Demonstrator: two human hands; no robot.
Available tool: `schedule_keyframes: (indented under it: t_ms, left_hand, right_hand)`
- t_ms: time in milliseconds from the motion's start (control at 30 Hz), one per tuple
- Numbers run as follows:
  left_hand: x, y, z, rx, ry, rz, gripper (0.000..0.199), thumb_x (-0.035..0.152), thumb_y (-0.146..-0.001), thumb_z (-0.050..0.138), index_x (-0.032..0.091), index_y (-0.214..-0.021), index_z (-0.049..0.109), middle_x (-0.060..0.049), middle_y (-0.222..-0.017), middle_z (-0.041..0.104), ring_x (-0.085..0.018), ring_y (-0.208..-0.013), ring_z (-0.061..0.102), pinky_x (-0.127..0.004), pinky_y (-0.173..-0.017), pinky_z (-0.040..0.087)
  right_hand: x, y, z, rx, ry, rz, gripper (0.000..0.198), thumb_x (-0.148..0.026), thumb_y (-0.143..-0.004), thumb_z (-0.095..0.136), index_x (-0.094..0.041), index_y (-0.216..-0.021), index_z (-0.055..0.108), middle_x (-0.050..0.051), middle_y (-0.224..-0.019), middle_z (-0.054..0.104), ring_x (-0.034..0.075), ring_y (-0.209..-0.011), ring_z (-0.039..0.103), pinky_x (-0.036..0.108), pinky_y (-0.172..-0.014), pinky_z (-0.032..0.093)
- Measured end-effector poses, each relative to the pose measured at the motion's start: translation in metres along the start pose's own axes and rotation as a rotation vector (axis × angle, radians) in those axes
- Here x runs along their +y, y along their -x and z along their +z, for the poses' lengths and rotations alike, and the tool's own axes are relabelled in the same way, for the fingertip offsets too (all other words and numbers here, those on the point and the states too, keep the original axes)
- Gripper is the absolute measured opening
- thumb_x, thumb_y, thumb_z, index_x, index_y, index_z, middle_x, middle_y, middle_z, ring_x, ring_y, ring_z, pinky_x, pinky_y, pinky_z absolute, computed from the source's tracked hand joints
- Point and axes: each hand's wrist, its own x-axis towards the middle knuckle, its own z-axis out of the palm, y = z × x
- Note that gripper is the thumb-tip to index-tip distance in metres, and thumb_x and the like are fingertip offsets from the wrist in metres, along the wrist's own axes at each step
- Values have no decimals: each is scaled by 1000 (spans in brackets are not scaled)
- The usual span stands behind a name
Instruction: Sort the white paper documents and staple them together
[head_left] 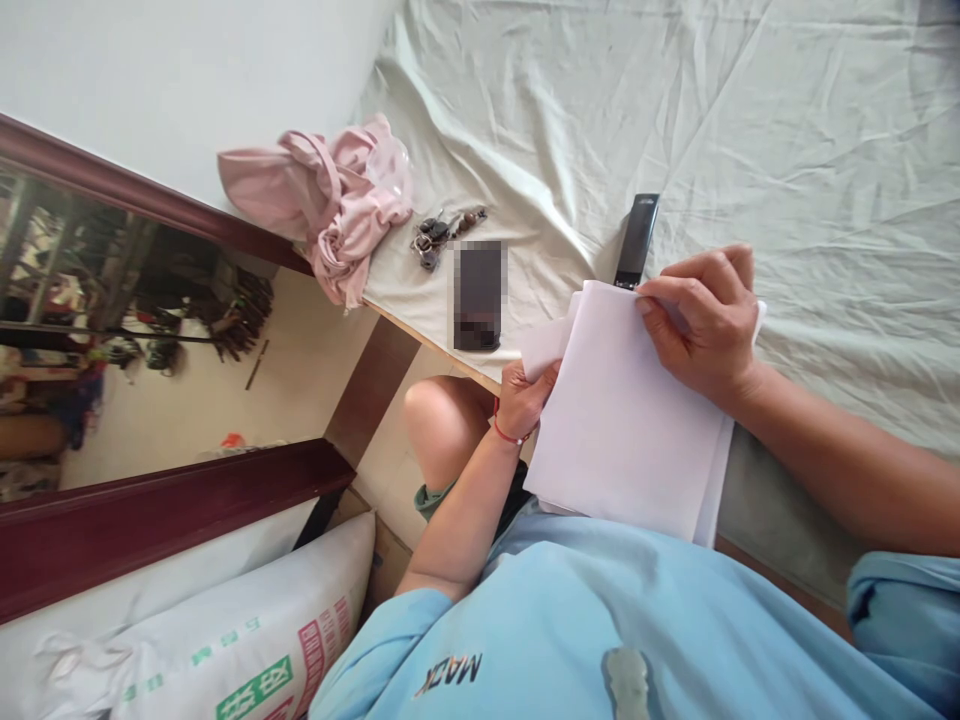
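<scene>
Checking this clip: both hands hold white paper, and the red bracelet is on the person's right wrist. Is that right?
Not quite: the head view shows the red bracelet on the left wrist. The left hand and right hand do hold white paper.
</scene>
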Motion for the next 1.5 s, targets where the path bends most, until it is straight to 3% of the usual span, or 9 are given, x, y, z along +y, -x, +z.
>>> schedule_keyframes:
  t_ms: [100, 233, 367, 500, 667, 867, 1100, 1267, 1500]
  left_hand:
    - [1, -1, 0, 16, 1, -7, 43, 58, -66, 93, 17, -73, 80, -2, -65, 72, -14, -55, 65, -27, -52, 51]
    - [1, -2, 0, 17, 8, 6, 41, 55, -66, 94, 17, -74, 80, -1, -64, 72, -13, -55, 64, -26, -52, 51]
    - [1, -1, 1, 19, 26, -5, 43, 56, -65, 94, 16, -71, 79, -1, -64, 72, -13, -54, 63, -26, -51, 50]
    - [-1, -2, 2, 23, 17, 4, 43, 58, -65, 93, 17, -71, 79, -2, -64, 73, -14, -56, 65, -26, -51, 50]
    - [-1, -1, 2, 24, 2, 3, 44, 59, -65, 93, 17, -69, 79, -2, -63, 72, -15, -56, 64, -26, -51, 49]
    - [-3, 0, -1, -10, -16, 23, 41, 56, -71, 90, 16, -71, 78, -1, -64, 71, -14, -56, 64, -26, -52, 48]
    - [2, -1, 2, 30, 62, 35, 43, 61, -83, 81, 18, -86, 80, -3, -80, 78, -22, -84, 76, -34, -79, 61]
    - [18, -7, 10, -80, 104, 6, 49, 63, -89, 74, 17, -107, 78, -8, -103, 80, -29, -116, 74, -40, -101, 58]
    - [27, -21, 13, -160, -60, 38, 53, 68, -94, 62, 17, -93, 75, -6, -91, 77, -26, -105, 74, -37, -94, 57]
  right_hand:
    - [0, -1, 0, 42, -31, -45, 10, -22, -95, 66, -26, -104, 67, 5, -91, 71, 22, -88, 57, 42, -82, 46]
    - [2, 1, 0, -37, 4, -26, 8, -28, -98, 60, -24, -99, 67, 4, -89, 71, 25, -92, 61, 45, -85, 44]
    - [4, 0, -1, -62, -10, -42, 10, -29, -100, 56, -24, -98, 65, 4, -102, 74, 27, -104, 62, 47, -90, 43]
    - [6, -3, -3, -213, 17, -9, 16, -31, -103, 50, -25, -97, 65, 4, -111, 75, 27, -110, 62, 51, -101, 40]
    - [5, -5, -4, -378, 46, 71, 28, -35, -106, 42, -25, -101, 68, 5, -99, 75, 25, -101, 65, 52, -106, 38]
    - [3, -5, -5, -363, 59, 118, 35, -38, -106, 45, -26, -126, 70, 6, -93, 75, 26, -101, 67, 51, -103, 40]
    - [1, -12, -9, -440, 73, 149, 36, -35, -107, 42, -27, -103, 77, 7, -92, 75, 28, -107, 66, 51, -100, 42]
    - [3, -17, -12, -245, 6, 47, 30, -32, -106, 49, -25, -97, 77, 6, -93, 75, 29, -108, 65, 49, -97, 44]
    - [-1, -28, -17, -270, 79, 47, 33, -36, -107, 48, -27, -94, 77, 5, -91, 75, 29, -108, 64, 51, -95, 41]
